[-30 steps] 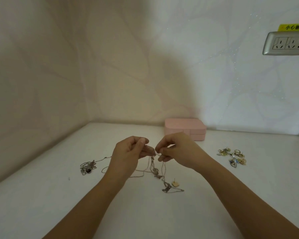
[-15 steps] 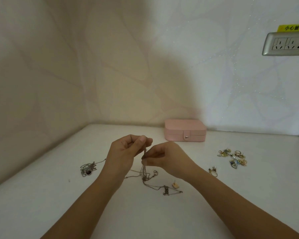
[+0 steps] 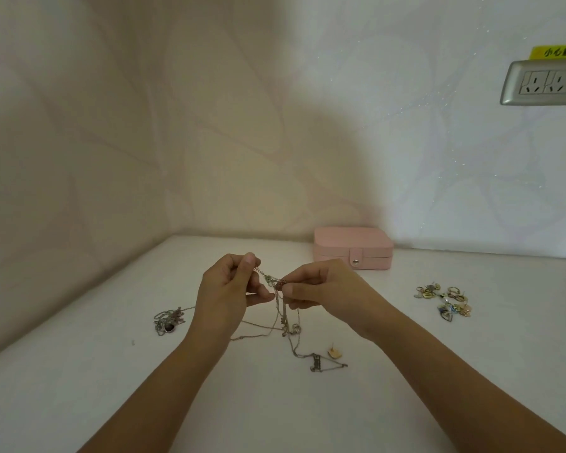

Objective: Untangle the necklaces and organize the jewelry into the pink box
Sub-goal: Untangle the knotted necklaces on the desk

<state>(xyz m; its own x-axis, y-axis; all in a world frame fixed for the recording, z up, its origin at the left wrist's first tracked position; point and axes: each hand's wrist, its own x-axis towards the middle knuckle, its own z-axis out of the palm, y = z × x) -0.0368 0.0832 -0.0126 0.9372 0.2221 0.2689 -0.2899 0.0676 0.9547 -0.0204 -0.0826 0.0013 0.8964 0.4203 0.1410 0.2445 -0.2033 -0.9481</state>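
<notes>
A tangle of thin silver necklace chains (image 3: pixel 283 322) hangs between my hands above the white table. My left hand (image 3: pixel 229 289) pinches one end of a chain at its fingertips. My right hand (image 3: pixel 321 289) pinches the knot close beside it. The loose ends trail down onto the table, with a small pendant (image 3: pixel 316 366) lying in front. The pink box (image 3: pixel 353 248) stands shut with its snap fastened, against the back wall behind my right hand.
Another bunch of chains with a dark pendant (image 3: pixel 169 320) lies at the left. A small earring (image 3: pixel 334 353) lies near the trailing chain. A pile of rings and earrings (image 3: pixel 445 299) lies at the right. Walls close the left and back; a socket (image 3: pixel 543 81) is mounted high right.
My hands have moved slightly apart, stretching a short length of chain between them. The hanging chains have shifted a little; the rest of the jewelry lies as before.
</notes>
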